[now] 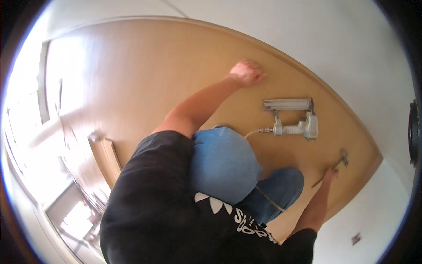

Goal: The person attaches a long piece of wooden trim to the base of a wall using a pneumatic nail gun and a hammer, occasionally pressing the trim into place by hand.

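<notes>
My left hand [248, 73] rests on the wood-coloured floor [176, 57], its fingers curled in, close to the skirting strip along the wall. Whether it holds anything small is hidden. In my right hand [330, 173] is a hammer [343, 159], gripped by its handle and held low over the floor near the right corner. Between my two hands a silver pneumatic nail gun [293, 129] lies on its side. A thin pale air hose [250, 133] runs from its coupling towards my knees.
My jeans-covered knees [226, 160] are bent on the floor. A wood-coloured skirting strip [281, 56] follows the base of the white wall [351, 66]. At the left lie a long wooden board [105, 158] and other blurred things by a bright window. A small wall fitting [356, 239] shows at lower right.
</notes>
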The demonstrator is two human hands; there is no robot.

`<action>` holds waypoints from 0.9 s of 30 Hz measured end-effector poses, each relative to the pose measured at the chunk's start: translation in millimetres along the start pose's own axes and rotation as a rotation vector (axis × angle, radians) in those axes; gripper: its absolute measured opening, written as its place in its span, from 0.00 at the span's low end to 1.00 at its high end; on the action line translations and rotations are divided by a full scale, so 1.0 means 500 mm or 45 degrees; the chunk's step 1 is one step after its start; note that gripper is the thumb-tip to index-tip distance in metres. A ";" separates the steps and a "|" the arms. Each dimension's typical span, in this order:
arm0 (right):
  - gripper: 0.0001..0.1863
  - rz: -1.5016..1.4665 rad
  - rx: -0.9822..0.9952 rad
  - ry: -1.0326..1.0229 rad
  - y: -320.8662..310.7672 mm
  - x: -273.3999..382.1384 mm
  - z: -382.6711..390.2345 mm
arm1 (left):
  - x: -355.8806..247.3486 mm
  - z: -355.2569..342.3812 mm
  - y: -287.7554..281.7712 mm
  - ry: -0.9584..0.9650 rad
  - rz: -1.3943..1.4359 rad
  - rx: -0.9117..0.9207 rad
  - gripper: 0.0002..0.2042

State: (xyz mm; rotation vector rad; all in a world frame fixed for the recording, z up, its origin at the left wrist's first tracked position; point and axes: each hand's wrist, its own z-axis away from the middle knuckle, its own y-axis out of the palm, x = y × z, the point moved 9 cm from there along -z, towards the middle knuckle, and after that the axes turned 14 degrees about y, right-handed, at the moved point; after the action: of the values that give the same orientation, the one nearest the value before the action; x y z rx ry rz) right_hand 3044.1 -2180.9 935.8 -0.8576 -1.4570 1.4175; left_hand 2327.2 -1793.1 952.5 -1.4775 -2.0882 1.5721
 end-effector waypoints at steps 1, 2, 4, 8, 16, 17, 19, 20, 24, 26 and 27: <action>0.36 0.266 0.090 -0.117 0.118 0.076 0.088 | 0.033 0.074 -0.045 -0.099 -0.144 0.090 0.14; 0.36 0.201 0.149 -0.084 0.116 0.089 0.083 | 0.035 0.078 -0.051 -0.087 -0.117 0.120 0.15; 0.35 0.127 0.182 -0.050 0.070 0.104 0.073 | 0.023 0.059 -0.043 -0.058 -0.087 0.124 0.16; 0.24 -0.407 1.002 0.598 0.110 0.172 0.150 | 0.022 0.097 -0.039 -0.046 -0.107 0.064 0.17; 0.04 -1.608 1.485 0.678 0.013 0.379 0.407 | 0.011 0.075 -0.060 0.004 0.001 -0.013 0.18; 0.05 -1.763 1.553 0.644 0.012 0.368 0.425 | 0.007 0.048 -0.061 0.019 0.026 0.002 0.16; 0.09 -1.498 1.395 0.903 -0.001 0.455 0.624 | 0.009 0.107 -0.073 0.008 0.037 0.103 0.15; 0.10 -1.471 1.449 0.796 -0.004 0.454 0.650 | -0.010 0.114 -0.079 0.000 0.059 0.093 0.14; 0.18 -1.387 1.374 0.965 0.024 0.505 0.766 | -0.106 0.313 -0.114 -0.131 0.122 0.454 0.11; 0.20 -1.364 1.282 0.979 0.031 0.530 0.761 | -0.178 0.484 -0.160 -0.445 0.274 0.728 0.16; 0.18 -1.316 1.310 0.958 0.066 0.535 0.767 | -0.212 0.615 -0.197 -0.603 0.313 0.740 0.13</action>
State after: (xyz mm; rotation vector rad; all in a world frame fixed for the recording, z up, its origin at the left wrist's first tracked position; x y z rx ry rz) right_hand 2589.7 -2069.0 963.6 0.1015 -0.3024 0.6911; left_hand 2133.9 -2072.3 938.3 -1.2598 -1.4311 2.5457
